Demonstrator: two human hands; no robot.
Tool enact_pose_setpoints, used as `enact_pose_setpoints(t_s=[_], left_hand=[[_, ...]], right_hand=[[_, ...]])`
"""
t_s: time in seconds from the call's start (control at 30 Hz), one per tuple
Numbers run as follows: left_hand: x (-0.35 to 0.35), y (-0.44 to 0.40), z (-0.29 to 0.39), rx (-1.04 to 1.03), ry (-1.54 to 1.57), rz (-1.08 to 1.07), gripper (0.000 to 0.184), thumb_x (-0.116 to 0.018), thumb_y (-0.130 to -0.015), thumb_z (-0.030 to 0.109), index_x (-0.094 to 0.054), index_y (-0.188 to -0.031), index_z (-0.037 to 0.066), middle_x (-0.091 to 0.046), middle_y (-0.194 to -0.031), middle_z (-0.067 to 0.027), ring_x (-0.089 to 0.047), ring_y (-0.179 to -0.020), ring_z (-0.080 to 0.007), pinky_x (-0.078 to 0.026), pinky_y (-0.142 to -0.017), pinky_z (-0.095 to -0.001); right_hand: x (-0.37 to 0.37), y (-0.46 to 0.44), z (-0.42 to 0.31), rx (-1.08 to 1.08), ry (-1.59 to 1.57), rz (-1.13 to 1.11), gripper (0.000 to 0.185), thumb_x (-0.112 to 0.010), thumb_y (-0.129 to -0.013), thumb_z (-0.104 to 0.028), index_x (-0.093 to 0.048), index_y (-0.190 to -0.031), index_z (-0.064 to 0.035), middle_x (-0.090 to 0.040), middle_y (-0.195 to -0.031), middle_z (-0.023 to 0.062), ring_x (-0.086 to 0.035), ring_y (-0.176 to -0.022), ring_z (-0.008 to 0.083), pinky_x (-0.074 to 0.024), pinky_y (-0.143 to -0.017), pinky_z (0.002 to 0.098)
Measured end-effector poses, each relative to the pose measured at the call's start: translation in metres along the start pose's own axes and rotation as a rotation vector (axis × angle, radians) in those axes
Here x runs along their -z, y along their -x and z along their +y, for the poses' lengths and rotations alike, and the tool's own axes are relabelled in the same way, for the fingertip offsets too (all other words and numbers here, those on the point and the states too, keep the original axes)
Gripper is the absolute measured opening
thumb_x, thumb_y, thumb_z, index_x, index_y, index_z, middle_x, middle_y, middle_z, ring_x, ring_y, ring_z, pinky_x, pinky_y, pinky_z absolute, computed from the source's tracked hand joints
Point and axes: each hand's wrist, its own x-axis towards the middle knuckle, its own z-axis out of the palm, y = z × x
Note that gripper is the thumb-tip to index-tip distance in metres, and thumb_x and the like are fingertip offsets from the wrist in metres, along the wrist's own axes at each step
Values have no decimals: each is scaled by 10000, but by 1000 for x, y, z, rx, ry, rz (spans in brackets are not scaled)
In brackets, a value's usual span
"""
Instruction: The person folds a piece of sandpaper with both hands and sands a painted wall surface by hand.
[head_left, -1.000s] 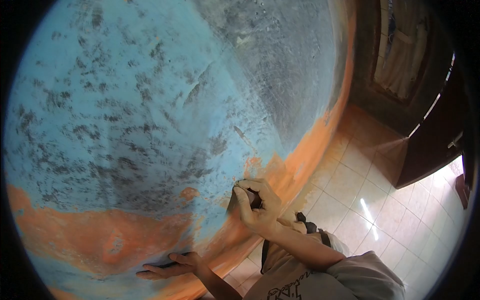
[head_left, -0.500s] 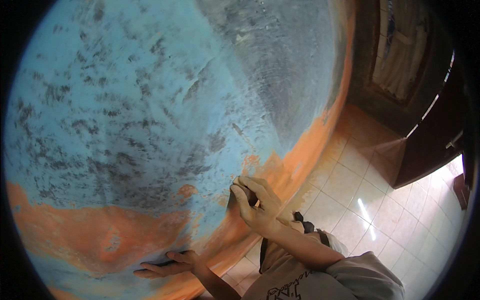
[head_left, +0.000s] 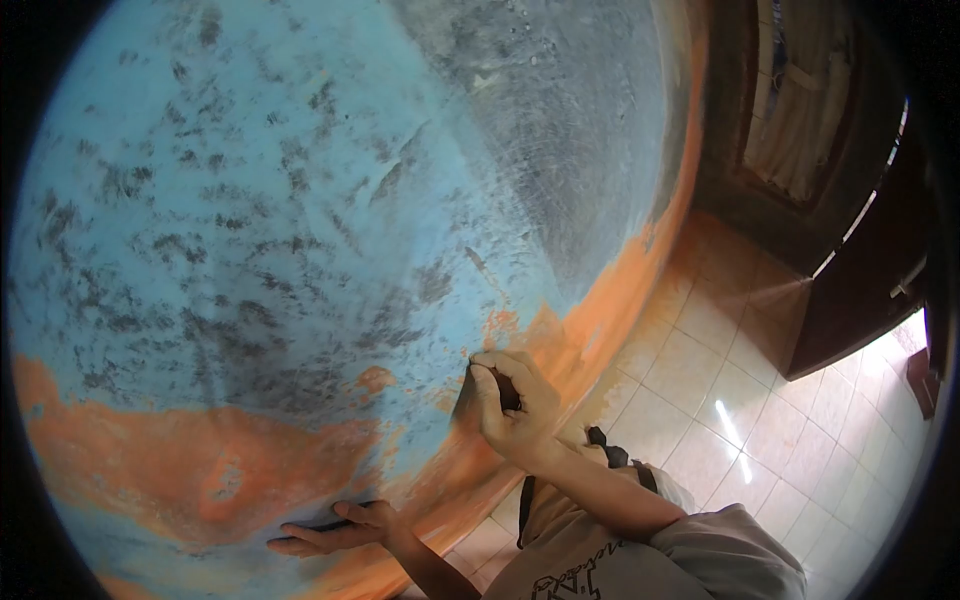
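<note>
A large curved surface (head_left: 300, 250), painted blue, grey and orange with dark scuffed patches, fills the left and middle of the head view. My right hand (head_left: 518, 405) presses against it where blue meets orange, near its right edge. Its fingers and thumb are closed together, with a dark gap between them; what they hold, if anything, cannot be made out. Lower down, my left hand (head_left: 340, 528) lies with fingers stretched out against the surface, on the border of an orange patch and a pale blue band. Nothing shows in it.
Pale floor tiles (head_left: 690, 380) run along the right of the painted surface. A dark door (head_left: 860, 290) with a handle stands at the far right. Beyond it, at the upper right, a tied curtain (head_left: 795, 120) hangs in a framed opening.
My right hand has shifted very slightly to the right, and its fingers have curled a little more. The left hand stays in place.
</note>
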Motion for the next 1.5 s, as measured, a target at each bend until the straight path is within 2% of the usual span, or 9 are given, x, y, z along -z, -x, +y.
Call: enact_pose_setpoints(t_s=[0.2, 0.27, 0.3, 0.4, 0.57, 0.73, 0.97, 1.5], left_hand=[[2, -2, 1, 14, 4, -9, 642, -378, -1026, 470, -292, -1505, 52, -140, -1572, -261, -173, -1446, -445, -219, -1126, -615], [2, -4, 3, 21, 11, -3, 643, -378, -1026, 472, -289, -1507, 54, -137, -1572, -264, -173, -1446, -447, -221, -1123, -618], [2, -4, 4, 26, 11, -6, 645, -379, -1025, 472, -289, -1506, 52, -135, -1573, -264, -175, -1445, -447, -223, -1122, -617], [4, -5, 3, 23, 6, -9, 652, -381, -1024, 473, -292, -1503, 41, -131, -1574, -265, -177, -1445, -446, -221, -1122, -616], [1, 6, -3, 50, 42, -7, 662, -382, -1022, 476, -307, -1494, 18, -143, -1572, -267, -177, -1447, -442, -199, -1128, -613], [0, 0, -1, 27, 19, 16, 677, -385, -1017, 491, -313, -1491, 13, -168, -1568, -269, -182, -1446, -440, -176, -1134, -611], [2, 3, -7, 36, 9, 16, 678, -380, -1015, 496, -318, -1491, 17, -165, -1569, -270, -182, -1447, -440, -194, -1125, -612], [2, 0, -5, 8, 14, 27, 637, -375, -1027, 463, -331, -1484, 21, -171, -1567, -268, -205, -1440, -441, -207, -1128, -601]], right_hand=[[0, 1, 1, 21, 54, -3, 140, -662, -849, 40, -649, -985, 11, -674, -891, 146, -668, -751, 238, -537, -646, 301], [-2, 0, 1, 128, 72, 42, 148, -663, -854, 63, -655, -992, 11, -665, -894, 116, -600, -648, 109, -462, -548, 214], [-3, -3, 1, 129, 73, 43, 148, -663, -854, 63, -655, -992, 11, -665, -894, 116, -600, -648, 109, -462, -548, 214], [-4, -4, -3, 87, 98, 74, 145, -676, -846, 57, -656, -982, 13, -667, -886, 126, -625, -663, 141, -481, -555, 226], [-4, 0, 1, 230, 165, 68, 168, -682, -840, 60, -651, -1004, 37, -669, -910, 131, -653, -696, 164, -521, -593, 247], [-4, 3, 2, 242, 160, 27, 197, -682, -835, 71, -644, -1027, 50, -664, -939, 149, -664, -739, 199, -532, -612, 260], [-1, 11, 6, 281, 154, -29, 243, -674, -825, 89, -629, -1062, 58, -653, -965, 170, -661, -802, 253, -544, -655, 289], [-5, 7, 2, 260, 148, 3, 217, -658, -834, 93, -635, -1046, 53, -654, -965, 175, -658, -775, 258, -540, -645, 294]])
